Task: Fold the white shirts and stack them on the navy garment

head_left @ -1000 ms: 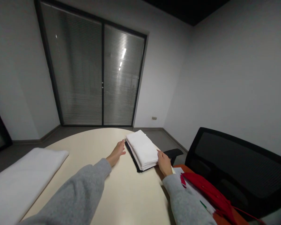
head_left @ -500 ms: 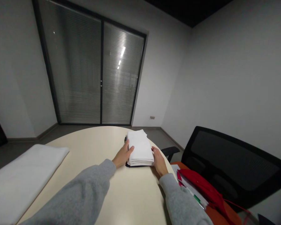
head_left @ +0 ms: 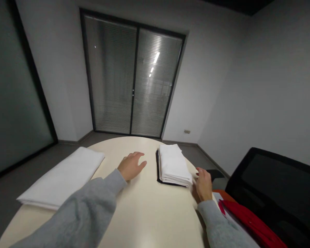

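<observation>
The stack of folded white cloths (head_left: 174, 163), lying on a black layer (head_left: 158, 172) near the table's (head_left: 147, 210) right edge, should handle light and floppy, best held by both long sides; the left hand (head_left: 131, 166) is empty, thumb and fingers parted, the right hand (head_left: 204, 184) just beside it, grip unclear.

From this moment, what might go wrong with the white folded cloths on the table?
The white folded stack lies close to the right edge of the table, so a push from the left hand might send it over. The larger folded cloth seems to reach past the left edge; the left sleeve might catch and drag it.
</observation>
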